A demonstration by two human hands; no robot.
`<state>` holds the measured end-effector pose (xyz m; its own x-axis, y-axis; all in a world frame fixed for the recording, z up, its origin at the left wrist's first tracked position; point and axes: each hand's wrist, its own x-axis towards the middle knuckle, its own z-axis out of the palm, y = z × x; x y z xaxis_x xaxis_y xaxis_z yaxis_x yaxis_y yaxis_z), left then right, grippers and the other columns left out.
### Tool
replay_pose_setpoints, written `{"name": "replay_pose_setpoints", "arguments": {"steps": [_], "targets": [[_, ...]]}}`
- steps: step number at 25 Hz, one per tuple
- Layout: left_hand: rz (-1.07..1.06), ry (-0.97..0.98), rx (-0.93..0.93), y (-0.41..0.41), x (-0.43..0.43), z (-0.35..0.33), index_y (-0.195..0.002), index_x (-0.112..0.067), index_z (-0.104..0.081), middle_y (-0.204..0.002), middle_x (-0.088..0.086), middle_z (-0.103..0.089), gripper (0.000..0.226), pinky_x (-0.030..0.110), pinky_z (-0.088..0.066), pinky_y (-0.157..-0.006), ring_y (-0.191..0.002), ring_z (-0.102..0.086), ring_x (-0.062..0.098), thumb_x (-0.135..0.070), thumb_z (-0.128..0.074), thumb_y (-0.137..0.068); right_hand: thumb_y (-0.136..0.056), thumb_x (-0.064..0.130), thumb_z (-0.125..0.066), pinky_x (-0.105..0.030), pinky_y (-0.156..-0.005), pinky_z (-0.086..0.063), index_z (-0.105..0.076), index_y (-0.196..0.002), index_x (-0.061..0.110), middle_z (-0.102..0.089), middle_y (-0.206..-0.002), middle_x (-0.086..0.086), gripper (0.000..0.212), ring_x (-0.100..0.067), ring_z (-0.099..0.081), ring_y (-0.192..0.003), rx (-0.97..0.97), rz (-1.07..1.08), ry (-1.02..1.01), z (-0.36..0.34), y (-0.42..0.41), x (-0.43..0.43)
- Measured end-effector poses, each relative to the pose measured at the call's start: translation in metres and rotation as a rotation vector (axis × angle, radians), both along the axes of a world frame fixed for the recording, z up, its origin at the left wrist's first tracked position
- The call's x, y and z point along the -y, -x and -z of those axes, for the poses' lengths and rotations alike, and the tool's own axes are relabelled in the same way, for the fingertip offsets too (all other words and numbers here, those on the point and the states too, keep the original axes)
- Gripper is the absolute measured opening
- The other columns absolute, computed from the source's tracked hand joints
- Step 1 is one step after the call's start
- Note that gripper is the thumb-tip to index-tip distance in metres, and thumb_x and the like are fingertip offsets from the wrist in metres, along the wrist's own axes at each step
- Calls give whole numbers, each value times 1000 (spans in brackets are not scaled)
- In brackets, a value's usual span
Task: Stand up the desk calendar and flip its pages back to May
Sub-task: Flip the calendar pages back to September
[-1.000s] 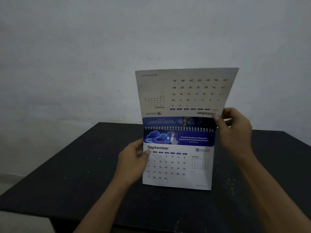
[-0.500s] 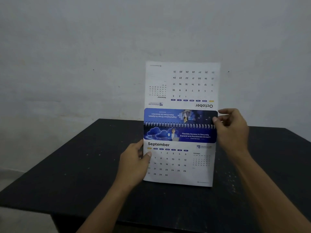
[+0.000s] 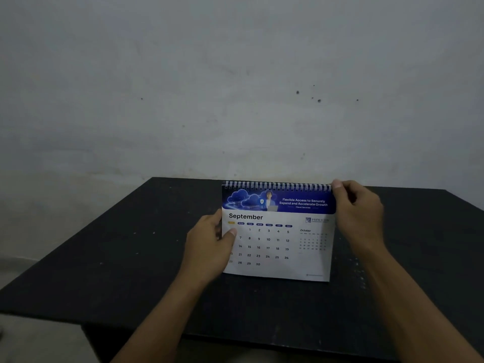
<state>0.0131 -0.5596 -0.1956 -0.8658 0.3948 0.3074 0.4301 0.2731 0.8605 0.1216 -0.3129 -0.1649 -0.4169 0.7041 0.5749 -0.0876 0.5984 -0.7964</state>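
Note:
The desk calendar (image 3: pixel 277 244) stands upright on the black table (image 3: pixel 131 271), its spiral binding along the top. Its front page reads September under a blue banner. My left hand (image 3: pixel 209 247) grips the calendar's left edge, thumb pressed on the page over the first date column. My right hand (image 3: pixel 358 216) is at the top right corner, thumb and fingers pinched by the end of the spiral. The October page is no longer seen; it is behind the calendar.
A plain grey-white wall (image 3: pixel 235 87) rises right behind the table's far edge. The table's front edge runs below my forearms, with a lighter floor at the lower left.
The October page, held upright above the spiral by my right hand, has gone over the top to the back. My right hand came down to the top right corner. The left hand stayed.

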Motion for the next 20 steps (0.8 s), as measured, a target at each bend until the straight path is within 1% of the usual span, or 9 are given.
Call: {"name": "replay_pose_setpoints", "arguments": {"steps": [3, 7, 11, 13, 15, 17, 18, 20], "targets": [[-12, 1, -22, 1, 0, 1, -125, -30, -62, -109, -10, -63, 37, 13, -46, -68, -90, -61, -4, -18, -63, -90, -93, 50, -46, -28, -65, -52, -63, -91, 18, -67, -92, 2, 36, -11, -64, -87, 32, 10, 13, 3, 0, 0], [-22, -5, -22, 2, -1, 2, -125, -28, -62, -108, -11, -63, 37, 13, -45, -68, -88, -60, -5, -18, -64, -90, -94, 50, -45, -20, -56, -44, -60, -84, 21, -66, -82, 10, 34, -5, -64, -78, 43, -7, 27, 2, -1, 3], [-27, 17, -36, 2, -2, 1, -124, -33, -61, -97, -22, -57, 37, 11, -42, -65, -84, -57, -9, -19, -64, -90, -94, 48, -45, -21, -56, -44, -61, -87, 17, -65, -82, 10, 35, -5, -63, -77, 48, -5, 25, 3, 1, 3], [-24, 20, -39, 3, -1, 2, -122, -36, -62, -99, -20, -58, 36, 11, -42, -65, -85, -57, -9, -19, -63, -90, -95, 46, -45, -22, -57, -45, -61, -88, 16, -65, -82, 9, 34, -6, -63, -78, 41, -13, 17, 3, 0, 3], [-17, 11, -35, 2, -1, 2, -123, -37, -60, -103, -16, -59, 38, 12, -44, -68, -87, -57, -8, -18, -64, -90, -96, 43, -45, -24, -60, -47, -62, -95, 15, -66, -88, 5, 32, -9, -64, -82, 47, -18, -2, 5, -3, 5], [-21, 3, -42, 1, 0, 4, -127, -33, -59, -101, -18, -57, 41, 13, -45, -70, -88, -58, -8, -17, -65, -90, -95, 37, -49, -27, -66, -51, -61, -107, 15, -66, -99, 0, 27, -12, -63, -88, 69, 3, -42, 12, -7, 9], [-20, 13, -49, 0, 0, 5, -127, -33, -59, -101, -18, -58, 41, 13, -45, -70, -89, -59, -6, -18, -65, -89, -94, 33, -53, -28, -69, -52, -59, -115, 15, -64, -105, 0, 28, -13, -62, -90, 89, 22, -69, 18, -10, 13], [-11, 37, -48, -1, 1, 9, -127, -34, -59, -106, -14, -60, 41, 12, -46, -70, -93, -62, 0, -19, -65, -89, -90, 27, -59, -27, -70, -51, -53, -126, 14, -58, -112, 2, 39, -12, -59, -92, 141, 53, -127, 32, -18, 22]]}}
